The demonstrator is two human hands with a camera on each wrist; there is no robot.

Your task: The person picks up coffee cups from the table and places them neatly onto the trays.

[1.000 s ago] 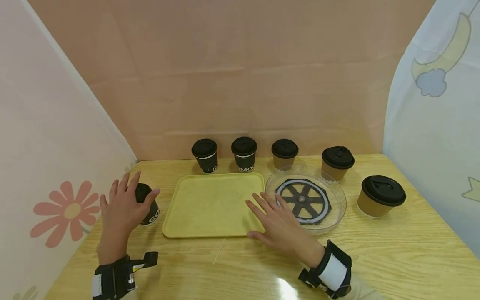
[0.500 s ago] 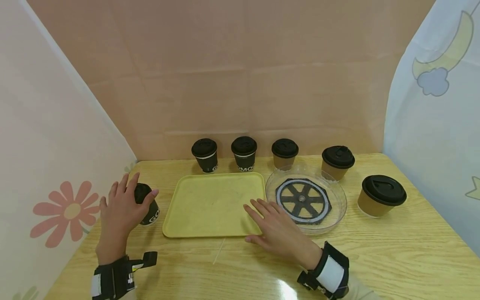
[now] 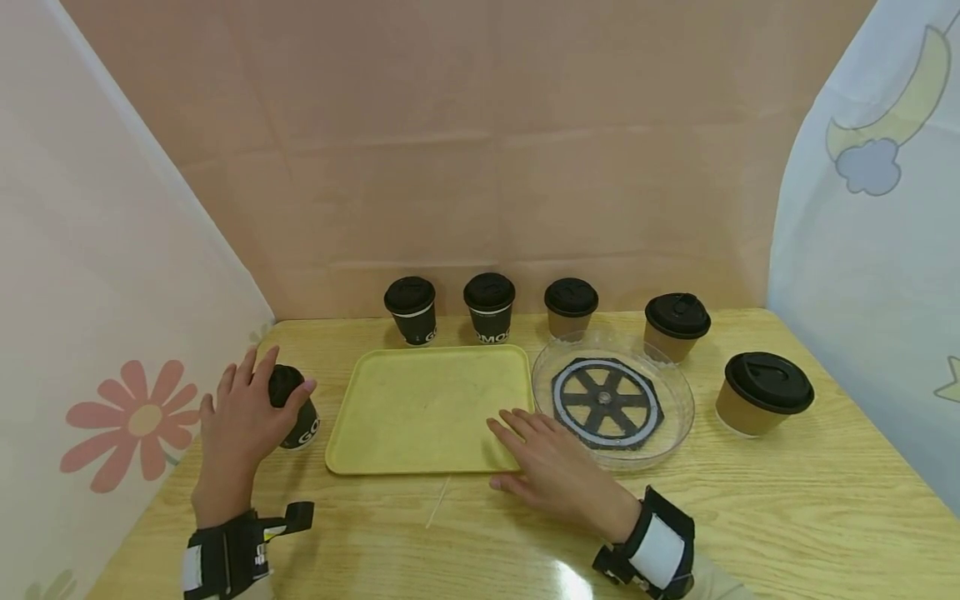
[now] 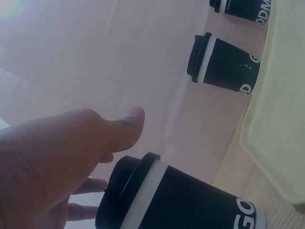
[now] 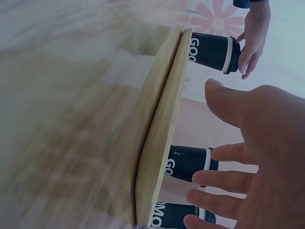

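My left hand [image 3: 243,408] is at the black lidded paper cup [image 3: 300,421] on the left, fingers spread over its lid side. In the left wrist view the thumb [image 4: 128,126] stands apart from that cup's lid [image 4: 126,186], and the fingertips show behind it. Over the right front corner of the yellow tray [image 3: 420,408], my right hand [image 3: 558,462] hovers with fingers spread and nothing in its grasp. Beside that hand lies a clear round dish [image 3: 678,425] with a dark spoked wheel-shaped piece [image 3: 603,400] in it.
Two black lidded cups, one [image 3: 412,321] and another [image 3: 489,317], stand behind the tray. Brown cups with black lids stand at the back [image 3: 570,321], back right [image 3: 671,337] and right [image 3: 753,408]. Cloth walls close in the table's back and sides.
My right hand has shifted slightly left and down, away from the round dish. The left hand has barely moved, and the cups and tray stay in place.
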